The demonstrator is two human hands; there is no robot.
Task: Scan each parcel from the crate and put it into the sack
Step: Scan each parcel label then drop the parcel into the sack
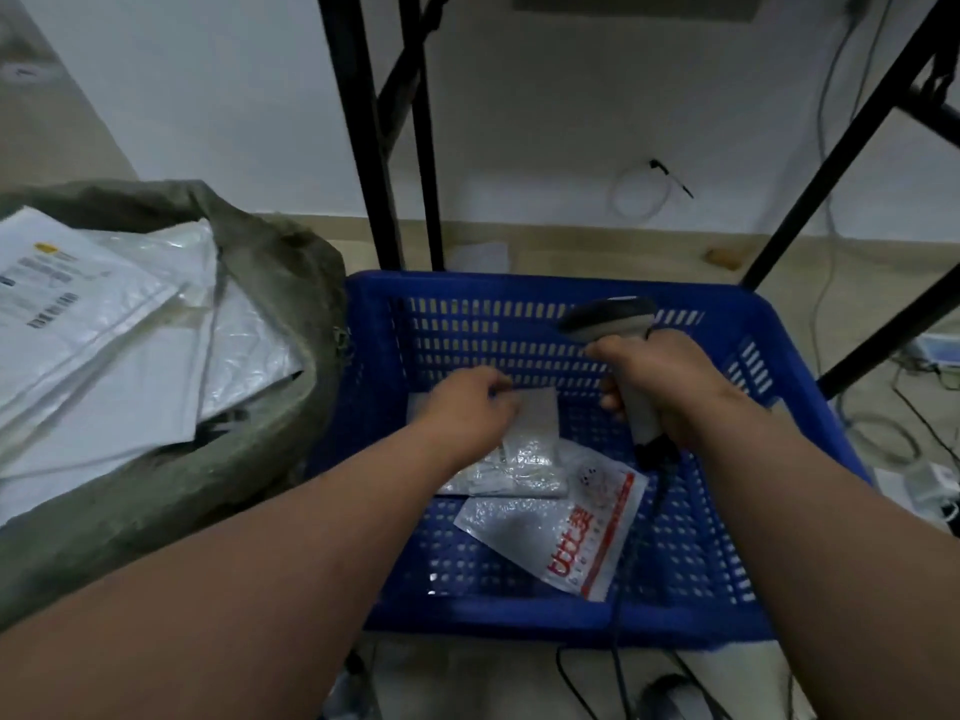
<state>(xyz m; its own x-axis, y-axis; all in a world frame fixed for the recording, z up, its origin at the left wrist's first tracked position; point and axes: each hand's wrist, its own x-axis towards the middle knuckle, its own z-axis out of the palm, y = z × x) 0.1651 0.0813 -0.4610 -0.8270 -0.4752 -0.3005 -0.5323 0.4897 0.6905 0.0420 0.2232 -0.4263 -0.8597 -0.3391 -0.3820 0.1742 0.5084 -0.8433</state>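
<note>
Both hands reach into the blue crate (571,285), which sits on the floor in front of black frame legs (374,148). The left hand (467,407) is down over a small clear bubble parcel (530,433) near the crate's far wall, its fingers curled and pinching the parcel's upper edge, though motion blur hides exactly how they meet. The right hand (660,381) grips the pale handle of a scanner (608,317), fingers wrapped tight round it; the scanner's dark head points left and a little down, above the held parcel, and its black cord (660,491) trails back over the crate's floor and near rim. A second parcel (561,532), a bubble mailer with a red and white printed strip along one side, lies flat on the crate floor just nearer the person, its upper corner tucked under or against the held one; which, I cannot tell. To the left, touching the crate's side, stands the grey-green sack (291,283), its mouth open and filled with white and silvery parcels (104,324) stacked flat, the topmost bearing a printed label. White and black cables (883,433) lie on the floor at the right
</note>
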